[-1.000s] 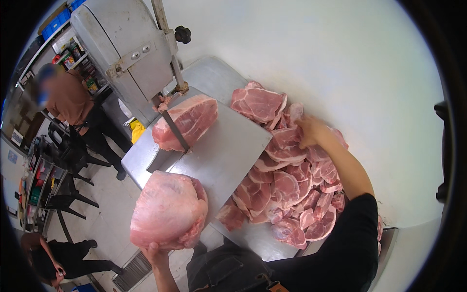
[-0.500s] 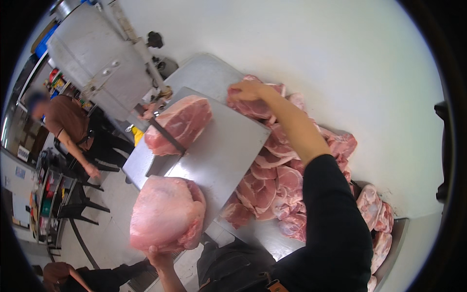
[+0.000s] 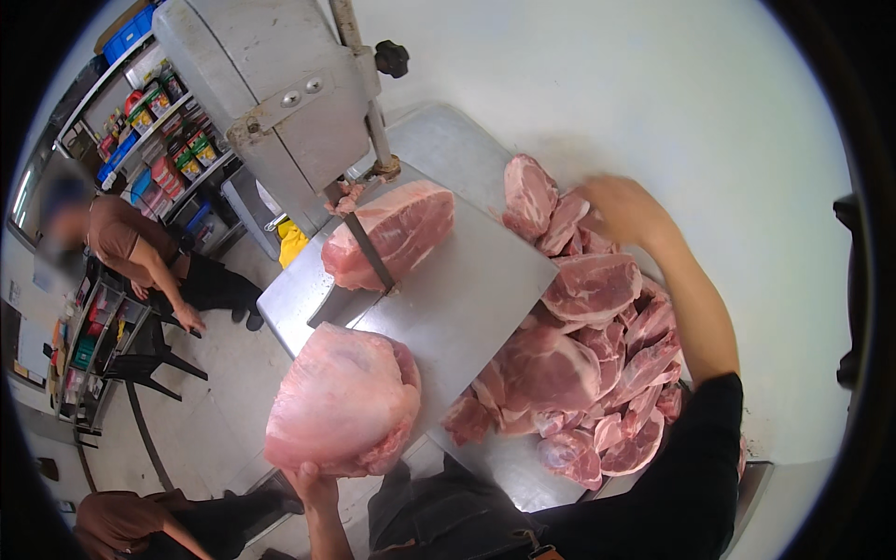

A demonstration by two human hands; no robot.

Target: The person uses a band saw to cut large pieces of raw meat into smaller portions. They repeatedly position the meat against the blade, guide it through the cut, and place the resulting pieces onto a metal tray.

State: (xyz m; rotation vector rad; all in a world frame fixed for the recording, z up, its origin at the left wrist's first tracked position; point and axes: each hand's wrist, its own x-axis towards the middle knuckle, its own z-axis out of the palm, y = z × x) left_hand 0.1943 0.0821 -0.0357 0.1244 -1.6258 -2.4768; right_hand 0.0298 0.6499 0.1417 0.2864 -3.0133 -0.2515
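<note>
My left hand (image 3: 313,483) holds a large skin-covered pork leg (image 3: 341,397) from its near end, at the front edge of the bandsaw table (image 3: 485,280). The thumb shows, while the other fingers are hidden under the meat. A second piece of pork (image 3: 415,229) stands by the bandsaw blade (image 3: 369,252), its cut face turned to the right. Over the far side of a heap of pork slices (image 3: 551,369), my right hand (image 3: 623,207) is smeared by motion. No meat shows clearly in its fingers.
The saw's metal housing (image 3: 271,84) rises at the upper left. A white wall (image 3: 747,187) borders the heap. On the left are a person in a brown shirt (image 3: 131,229), stocked shelves (image 3: 173,131) and a black chair (image 3: 154,355). Another person's sleeve (image 3: 117,523) shows at lower left.
My right hand has moved right, from slices beside the saw table to the heap's far side. Slices there lie differently. My left hand still holds the pork leg; the whole view has shifted.
</note>
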